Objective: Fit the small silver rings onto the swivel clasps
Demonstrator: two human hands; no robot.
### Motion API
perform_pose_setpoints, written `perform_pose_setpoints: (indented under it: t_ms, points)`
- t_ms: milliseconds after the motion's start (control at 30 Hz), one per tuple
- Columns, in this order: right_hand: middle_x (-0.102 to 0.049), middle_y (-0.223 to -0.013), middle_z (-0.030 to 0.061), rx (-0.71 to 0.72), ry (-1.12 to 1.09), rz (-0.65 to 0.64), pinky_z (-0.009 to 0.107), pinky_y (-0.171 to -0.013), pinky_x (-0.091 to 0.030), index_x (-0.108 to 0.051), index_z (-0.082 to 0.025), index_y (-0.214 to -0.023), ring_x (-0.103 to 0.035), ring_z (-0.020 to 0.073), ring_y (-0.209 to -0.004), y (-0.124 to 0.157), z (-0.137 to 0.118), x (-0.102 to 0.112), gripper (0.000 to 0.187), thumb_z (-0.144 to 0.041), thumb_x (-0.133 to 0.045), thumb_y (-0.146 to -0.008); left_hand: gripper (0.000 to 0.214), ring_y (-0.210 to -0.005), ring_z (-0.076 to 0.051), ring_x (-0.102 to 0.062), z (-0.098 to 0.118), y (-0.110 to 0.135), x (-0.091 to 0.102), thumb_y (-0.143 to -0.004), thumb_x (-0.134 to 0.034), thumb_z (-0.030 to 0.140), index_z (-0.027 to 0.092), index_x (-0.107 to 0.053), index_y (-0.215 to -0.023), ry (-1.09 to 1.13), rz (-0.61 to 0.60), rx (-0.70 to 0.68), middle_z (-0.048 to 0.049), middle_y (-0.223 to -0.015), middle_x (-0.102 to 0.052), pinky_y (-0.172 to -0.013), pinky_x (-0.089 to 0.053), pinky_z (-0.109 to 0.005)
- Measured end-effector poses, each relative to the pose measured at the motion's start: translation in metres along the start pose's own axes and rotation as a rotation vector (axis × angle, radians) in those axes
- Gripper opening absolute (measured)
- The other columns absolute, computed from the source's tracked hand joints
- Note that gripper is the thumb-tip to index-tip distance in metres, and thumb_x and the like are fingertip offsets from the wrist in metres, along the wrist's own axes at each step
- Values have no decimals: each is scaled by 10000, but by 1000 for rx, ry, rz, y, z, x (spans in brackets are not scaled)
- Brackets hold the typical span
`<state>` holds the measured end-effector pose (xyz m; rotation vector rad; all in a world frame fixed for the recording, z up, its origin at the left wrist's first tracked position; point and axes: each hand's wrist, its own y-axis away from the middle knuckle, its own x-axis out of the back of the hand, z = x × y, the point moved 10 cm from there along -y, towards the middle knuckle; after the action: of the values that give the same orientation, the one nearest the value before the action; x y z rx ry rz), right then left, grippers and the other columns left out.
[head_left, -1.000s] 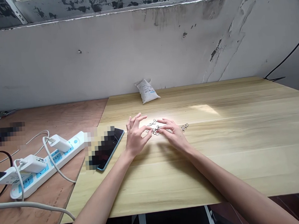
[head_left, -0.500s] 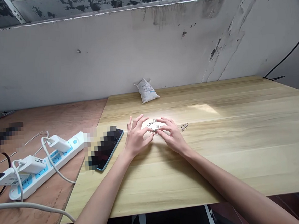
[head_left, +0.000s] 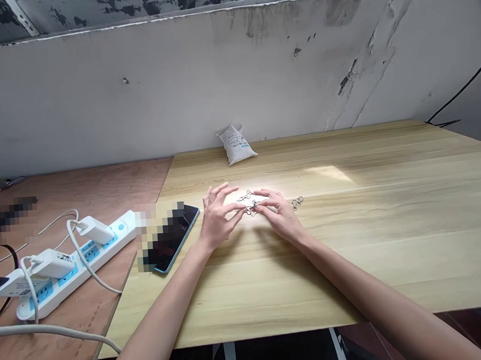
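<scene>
Thumb and forefinger of my left hand (head_left: 218,219) are pinched at the left side of some small silvery metal rings (head_left: 251,208), its other fingers raised and spread. From the opposite side, my right hand (head_left: 280,216) pinches the same rings, with its wrist low over the table. The fingertips partly hide the pieces, so I cannot tell exactly how they link. Just beyond the fingertips lie more small metal rings (head_left: 247,193) on the wood. Another little cluster of metal rings (head_left: 297,202) rests right of my right hand.
A phone (head_left: 179,238) lies left of my left hand. Farther left, a white power strip (head_left: 77,269) with plugged-in chargers and cables sits on a reddish board (head_left: 138,178). At the back of the wooden table (head_left: 389,220) a white packet (head_left: 238,145) stands near the wall.
My left thumb and forefinger have come closer together at the rings. The rings between my hands have shifted slightly; both forearms stay nearly where they were.
</scene>
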<state>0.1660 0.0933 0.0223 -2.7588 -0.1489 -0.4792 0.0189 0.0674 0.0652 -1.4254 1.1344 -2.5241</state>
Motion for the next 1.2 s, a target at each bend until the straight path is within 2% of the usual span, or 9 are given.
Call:
perform_pose_setpoints:
  t_ms: [167, 300, 433, 600, 733, 833, 967, 1067, 1200]
  points:
    - [-646, -1253, 41, -7, 3, -7, 511, -1104, -294, -745, -260, -740, -425, 272, -1295, 1, 0, -3, 158, -293, -621, -832, 106, -1329, -249, -427, 1, 0, 1, -870, -639, 292, 293, -738, -835, -29, 1, 0, -15, -1278, -616, -1155, -218, -537]
    - [-654, -1234, 40, 26, 10, 3, 501, -1079, -327, -738, -261, -750, -457, 262, -1260, 3, -6, -5, 159, -282, -611, -844, 122, -1354, -260, -400, 9, 1, -4, -857, -627, 245, 257, -717, -775, -88, -57, -55, -12, -1292, -606, -1186, -148, -544]
    - [-657, -1215, 51, 96, 132, 20, 516, -1054, -327, -727, -251, -758, -480, 267, -1227, -3, -4, -2, 158, -268, -602, -854, 125, -1364, -267, -383, -3, -1, -7, -875, -610, 280, 260, -723, -824, -105, -130, -53, -28, -1344, -562, -1176, -177, -539]
    - [-665, -1168, 71, 133, 361, 66, 542, -1015, -313, -740, -258, -810, -506, 288, -1190, -11, 8, 6, 166, -309, -596, -875, 181, -1234, -259, -495, -43, 0, 4, -887, -595, 325, 259, -699, -1021, -48, -268, 148, -66, -1269, -577, -1041, -381, -462]
    - [-649, -1182, 88, 148, 390, 62, 534, -993, -338, -742, -277, -953, -524, 287, -1165, -12, 7, 12, 195, -358, -577, -889, 218, -944, -215, -600, -44, 27, 22, -917, -510, 351, 235, -684, -980, -140, -394, 261, -47, -1043, -634, -811, -467, -346]
    - [-646, -1170, 94, 112, 385, 65, 536, -978, -365, -743, -267, -944, -530, 292, -1158, -16, 11, 30, 214, -381, -573, -882, 216, -791, -199, -601, -35, 60, 32, -918, -489, 335, 220, -665, -867, -247, -489, 322, -28, -858, -638, -691, -442, -317]
    - [-673, -1081, 101, 71, 391, 87, 503, -933, -424, -747, -245, -872, -550, 291, -1115, -18, 19, 65, 234, -408, -580, -857, 216, -840, -205, -624, -28, 86, 33, -936, -475, 371, 213, -616, -976, -288, -495, 365, -39, -923, -652, -667, -436, -301]
    - [-670, -1087, 96, 7, 392, 76, 433, -806, -491, -745, -251, -882, -526, 301, -1146, -8, 31, 92, 271, -462, -580, -845, 263, -850, -210, -630, -20, 84, 18, -959, -444, 401, 186, -577, -1031, -314, -470, 293, -59, -927, -659, -714, -452, -310]
    - [-681, -1042, 92, 19, 504, 114, 476, -888, -457, -738, -244, -842, -554, 300, -1079, 15, 43, 128, 299, -496, -576, -844, 245, -770, -207, -612, -14, 69, -9, -977, -410, 351, 162, -561, -938, -393, -458, 235, -77, -849, -646, -681, -438, -308]
